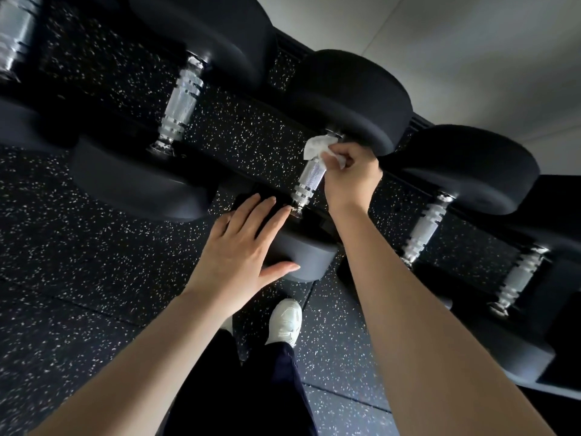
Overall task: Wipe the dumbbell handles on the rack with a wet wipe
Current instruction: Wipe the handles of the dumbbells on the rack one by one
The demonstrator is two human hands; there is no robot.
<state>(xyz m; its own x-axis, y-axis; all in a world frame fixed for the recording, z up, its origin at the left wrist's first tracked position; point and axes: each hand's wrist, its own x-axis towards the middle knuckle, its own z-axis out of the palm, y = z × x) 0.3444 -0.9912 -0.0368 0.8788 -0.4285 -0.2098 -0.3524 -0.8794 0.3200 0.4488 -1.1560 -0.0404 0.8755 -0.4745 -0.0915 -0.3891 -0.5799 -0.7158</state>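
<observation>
A crumpled white wet wipe (317, 146) is pinched between the curled fingers and thumb of the right hand (350, 177) and is pressed against the far end of a dumbbell handle (309, 179), just beside the far head (349, 96). The handle is seen as bright chromed metal, knurled along its middle and ringed with grooves toward its ends. The left hand (242, 250) is laid flat with its fingers spread on the near head (301, 256), a matte black, rounded block. The dumbbell is carried on the dark rack (408, 185), between neighbouring handles (182, 102) of the same metal. Black rubber floor (94, 262) flecked with pale specks is seen beneath, and a white shoe (284, 320) is planted on it.
</observation>
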